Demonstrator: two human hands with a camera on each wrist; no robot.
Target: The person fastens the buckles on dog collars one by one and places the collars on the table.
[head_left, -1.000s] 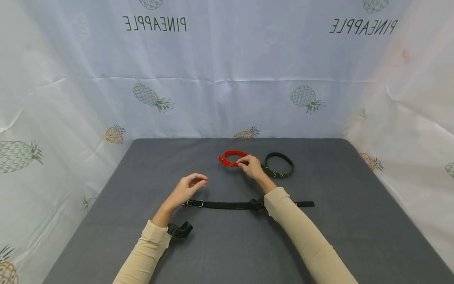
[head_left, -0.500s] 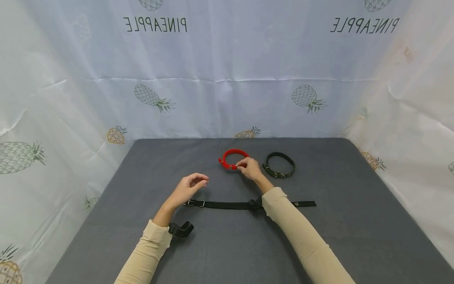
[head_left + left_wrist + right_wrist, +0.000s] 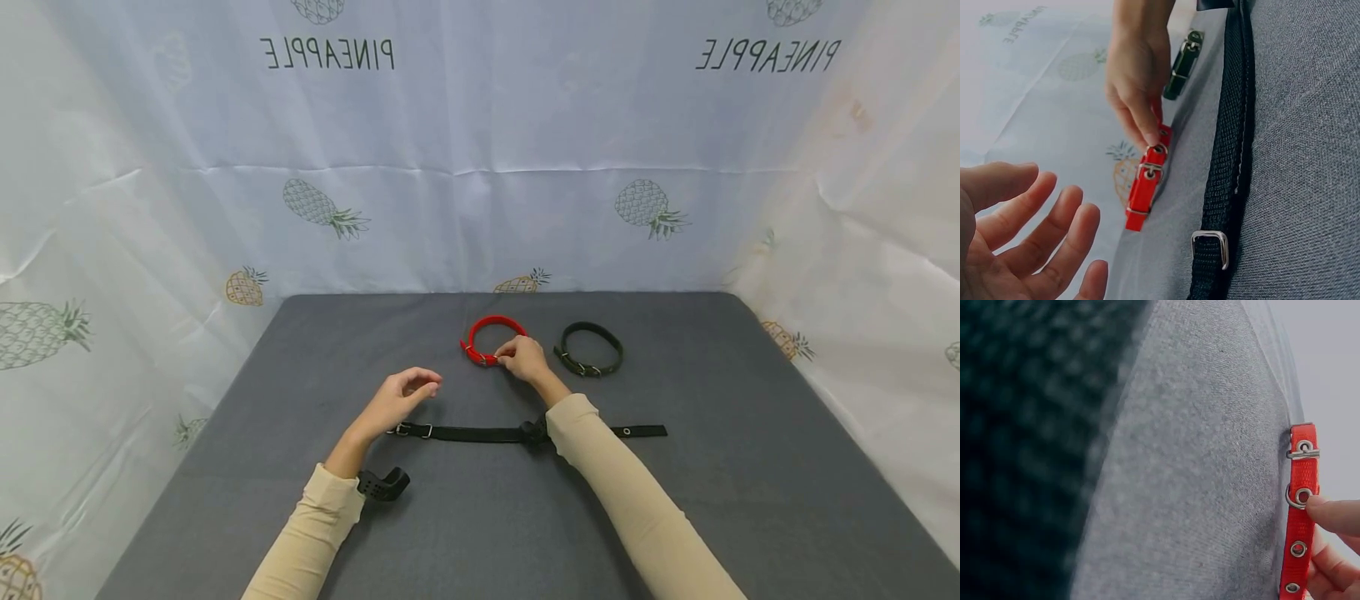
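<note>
A red collar (image 3: 474,353), buckled into a loop, stands on its edge toward the back of the table. My right hand (image 3: 525,358) pinches its front band. In the right wrist view the thumb presses the red collar (image 3: 1301,528) beside a metal eyelet, fingers behind the strap. My left hand (image 3: 390,404) is held above the table, fingers spread and relaxed, touching nothing. Below it runs a straightened black collar (image 3: 480,434), its buckle end near that hand. The left wrist view shows the red collar's buckle (image 3: 1150,170) and the open left hand (image 3: 1035,250).
To the right of the right hand stands a dark green buckled collar (image 3: 619,350). Grey cloth covers the table (image 3: 480,517), and a pineapple-print curtain (image 3: 480,125) hangs around it. A black perforated wrist mount (image 3: 386,485) sits on the left forearm.
The right hand has drawn the front of the red collar slightly toward me and left, so its loop looks rounder. The left hand has stayed in place.
</note>
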